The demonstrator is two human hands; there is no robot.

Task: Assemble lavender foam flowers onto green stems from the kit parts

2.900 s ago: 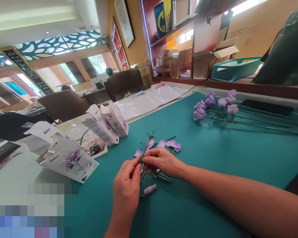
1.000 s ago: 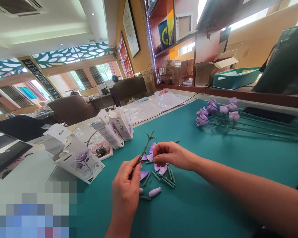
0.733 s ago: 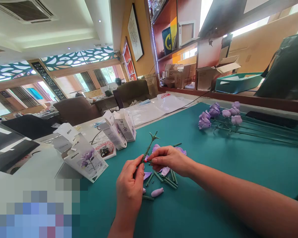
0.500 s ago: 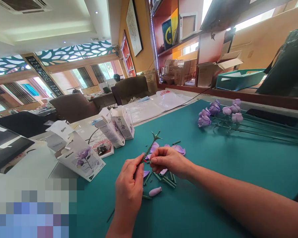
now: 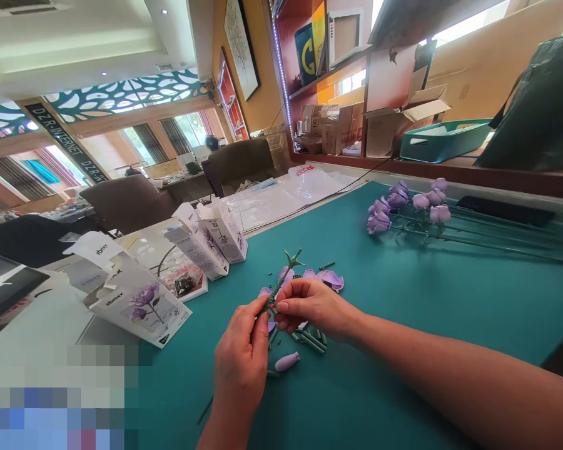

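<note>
My left hand (image 5: 242,359) pinches the lower end of a green flower stem (image 5: 284,278) that points up and away, a spiky green calyx at its tip. My right hand (image 5: 309,305) pinches the same stem just above the left fingers, where a small red piece shows. Under and around both hands lie loose purple petals (image 5: 329,278), short green stem segments (image 5: 309,340) and a purple bud (image 5: 286,360) on the teal mat (image 5: 403,300).
Several finished purple flowers (image 5: 403,203) with long stems lie at the mat's far right. Open white kit boxes (image 5: 136,300) (image 5: 211,237) stand at left. Clear plastic bags (image 5: 286,190) lie beyond. A teal tray (image 5: 438,139), cardboard boxes and a dark bag sit on the back ledge.
My right hand left the stem, went to the loose parts on the mat, then came back to the stem with a small red piece. My left hand kept its hold.
</note>
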